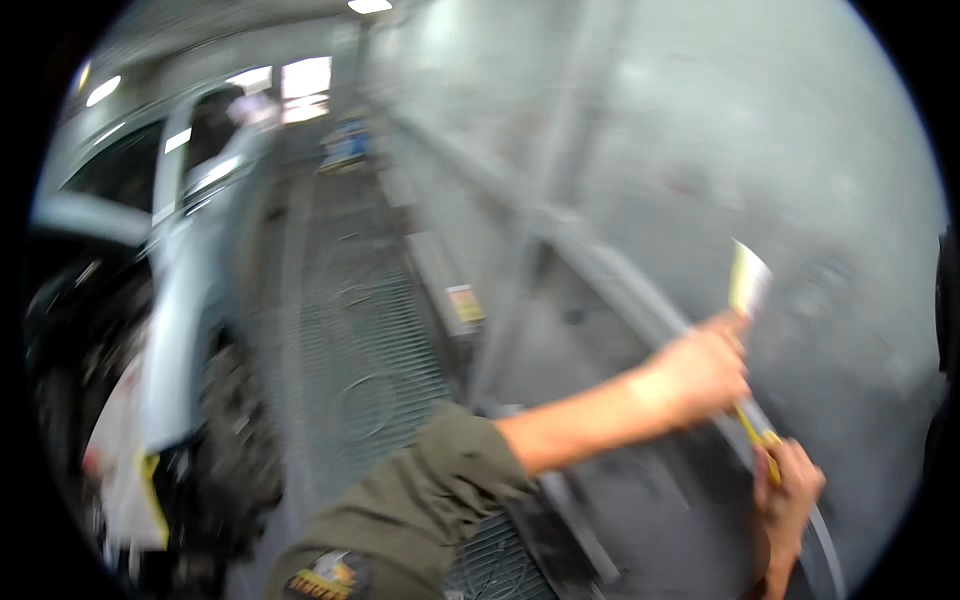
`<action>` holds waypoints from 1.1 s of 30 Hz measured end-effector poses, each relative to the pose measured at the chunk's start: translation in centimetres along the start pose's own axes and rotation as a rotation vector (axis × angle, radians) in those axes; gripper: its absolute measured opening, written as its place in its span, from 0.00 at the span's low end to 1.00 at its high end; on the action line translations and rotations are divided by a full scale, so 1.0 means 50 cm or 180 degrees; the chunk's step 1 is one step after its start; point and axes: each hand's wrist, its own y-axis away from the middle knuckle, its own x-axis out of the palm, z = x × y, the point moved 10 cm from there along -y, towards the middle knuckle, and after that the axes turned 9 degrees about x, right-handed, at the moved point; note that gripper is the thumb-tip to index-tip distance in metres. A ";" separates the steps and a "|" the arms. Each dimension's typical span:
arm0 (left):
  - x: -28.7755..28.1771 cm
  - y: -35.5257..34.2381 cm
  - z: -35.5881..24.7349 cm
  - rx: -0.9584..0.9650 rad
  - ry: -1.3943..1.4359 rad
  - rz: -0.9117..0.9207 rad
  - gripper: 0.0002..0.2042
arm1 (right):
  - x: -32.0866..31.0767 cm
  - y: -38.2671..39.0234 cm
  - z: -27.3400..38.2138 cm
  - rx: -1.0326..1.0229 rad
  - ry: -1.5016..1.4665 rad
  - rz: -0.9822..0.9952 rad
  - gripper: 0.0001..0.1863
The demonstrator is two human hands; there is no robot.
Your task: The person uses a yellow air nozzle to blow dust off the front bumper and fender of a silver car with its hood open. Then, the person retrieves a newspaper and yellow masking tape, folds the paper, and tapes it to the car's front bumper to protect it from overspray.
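Motion blurs the view. My left hand (700, 372), its arm in a dark green sleeve, reaches far right and is closed in a fist. From the top of the fist sticks a flat white and yellow piece (748, 280), whose exact kind I cannot make out. Below the fist a narrow yellow strip (750, 428) runs down to my right hand (792, 490). The right fingers are closed round that strip's lower end. Whether the strip and the upper piece are one thing is hidden by the left fist. Both hands are in front of a grey wall (860, 330).
A light blue-grey car body (180, 300) with exposed parts stands at the left, a white sheet (130, 470) near its front. Floor grating (385, 350) with loose lines runs alongside. A yellow and red label (465, 303) sits by the wall's base. Farther off lies a blue item (345, 145).
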 end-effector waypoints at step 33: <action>-0.938 1.445 -0.511 -0.5229 0.1733 0.2030 0.11 | 0.364 0.786 1.460 -0.1994 -0.3493 0.4582 0.07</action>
